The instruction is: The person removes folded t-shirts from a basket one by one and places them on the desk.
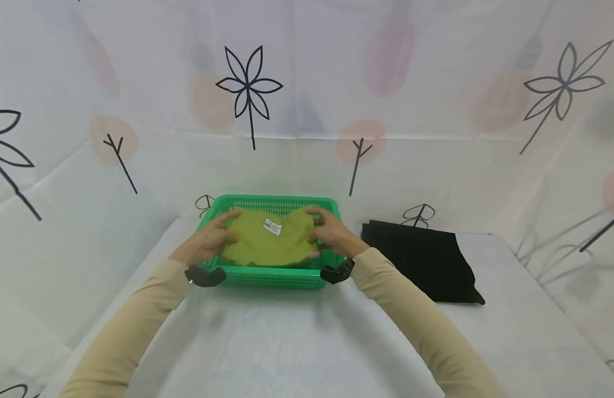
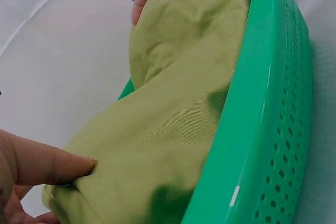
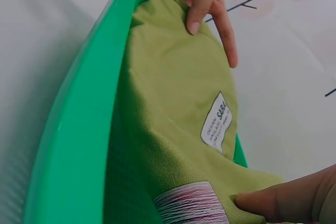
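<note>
A folded olive-green cloth garment [image 1: 269, 243] with a white printed label [image 1: 272, 226] lies within the green plastic basket [image 1: 272, 271]. At its left end, my left hand [image 1: 210, 239] grips the fabric, thumb on top and fingers underneath. My right hand [image 1: 334, 231] pinches the opposite end the same way. In the right wrist view a pink-and-white striped patch [image 3: 191, 203] shows near my right thumb [image 3: 283, 200]. The left wrist view shows the cloth [image 2: 157, 119] bulging up beside the basket's rim [image 2: 247, 103].
A folded black cloth [image 1: 421, 260] lies on the white-covered table [image 1: 287, 342] to the right of the basket. White fabric with printed flowers [image 1: 247, 85] hangs behind and at both sides. Dark straps [image 1: 205, 275] circle both wrists.
</note>
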The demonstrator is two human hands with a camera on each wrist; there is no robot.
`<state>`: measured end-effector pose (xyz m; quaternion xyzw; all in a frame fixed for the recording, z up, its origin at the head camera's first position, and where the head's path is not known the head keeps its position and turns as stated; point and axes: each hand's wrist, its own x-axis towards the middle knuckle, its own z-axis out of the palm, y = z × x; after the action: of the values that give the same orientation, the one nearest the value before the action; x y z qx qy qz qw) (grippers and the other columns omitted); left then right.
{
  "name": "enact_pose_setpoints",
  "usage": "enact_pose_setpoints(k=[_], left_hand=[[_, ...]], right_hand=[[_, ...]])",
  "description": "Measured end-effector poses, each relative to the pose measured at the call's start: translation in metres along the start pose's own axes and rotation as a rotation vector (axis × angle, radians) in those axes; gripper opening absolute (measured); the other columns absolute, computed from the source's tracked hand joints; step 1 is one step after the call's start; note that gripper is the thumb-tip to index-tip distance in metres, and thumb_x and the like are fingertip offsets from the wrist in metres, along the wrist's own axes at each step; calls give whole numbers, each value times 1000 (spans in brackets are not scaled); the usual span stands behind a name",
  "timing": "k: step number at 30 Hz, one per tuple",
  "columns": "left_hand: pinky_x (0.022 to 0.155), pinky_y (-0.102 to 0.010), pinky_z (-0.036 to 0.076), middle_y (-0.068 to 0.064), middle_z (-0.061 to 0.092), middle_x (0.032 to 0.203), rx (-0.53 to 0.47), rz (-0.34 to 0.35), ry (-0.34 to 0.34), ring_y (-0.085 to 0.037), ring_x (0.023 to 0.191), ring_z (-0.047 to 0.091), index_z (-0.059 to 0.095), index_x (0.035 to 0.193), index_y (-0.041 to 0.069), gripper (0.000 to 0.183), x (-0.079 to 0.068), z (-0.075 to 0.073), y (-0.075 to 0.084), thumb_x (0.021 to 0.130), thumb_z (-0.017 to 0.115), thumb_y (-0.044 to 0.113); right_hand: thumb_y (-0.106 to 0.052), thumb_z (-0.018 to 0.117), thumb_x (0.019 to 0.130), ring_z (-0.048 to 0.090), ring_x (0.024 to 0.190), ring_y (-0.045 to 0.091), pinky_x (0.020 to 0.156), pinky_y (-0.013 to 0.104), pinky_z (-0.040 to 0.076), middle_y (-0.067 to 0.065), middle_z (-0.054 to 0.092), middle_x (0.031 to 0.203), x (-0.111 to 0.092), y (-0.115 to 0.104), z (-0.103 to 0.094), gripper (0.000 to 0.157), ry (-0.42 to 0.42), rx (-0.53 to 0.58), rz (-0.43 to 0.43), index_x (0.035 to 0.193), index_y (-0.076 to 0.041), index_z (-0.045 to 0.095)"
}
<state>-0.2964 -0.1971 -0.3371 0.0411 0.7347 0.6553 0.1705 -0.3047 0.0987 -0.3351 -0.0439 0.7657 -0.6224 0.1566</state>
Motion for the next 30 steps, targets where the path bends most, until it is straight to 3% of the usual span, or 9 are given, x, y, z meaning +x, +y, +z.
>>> enact_pose_setpoints(k=[6,13,23,30], left_hand=[[80,-27,44,-15,-2,159,-43,30,13,-29,121,34,11,157,17,81,1,3,0,91,44,-16],[92,-32,40,-13,-3,160,-64,74,0,-31,131,29,12,157,19,80,-1,7,2,92,44,-15],[93,-34,43,-26,16,151,-95,83,6,-33,128,35,13,157,21,79,-7,14,9,94,44,-14],[80,-31,51,-26,27,142,-119,101,27,-24,106,51,17,157,22,81,-9,21,14,92,46,-16]], right_hand=[[16,59,83,49,112,33,79,42,51,19,37,141,-3,-4,-7,74,12,-13,-20,147,-16,38],[16,58,85,53,111,34,74,38,52,19,39,140,-8,-8,-15,76,-17,19,-33,148,-19,36],[12,60,87,52,111,31,74,37,52,16,37,144,-13,-11,-22,75,-15,-42,-44,149,-23,36],[9,61,87,48,119,32,81,39,52,14,29,150,-21,-14,-31,77,-14,-69,-53,151,-24,33]])
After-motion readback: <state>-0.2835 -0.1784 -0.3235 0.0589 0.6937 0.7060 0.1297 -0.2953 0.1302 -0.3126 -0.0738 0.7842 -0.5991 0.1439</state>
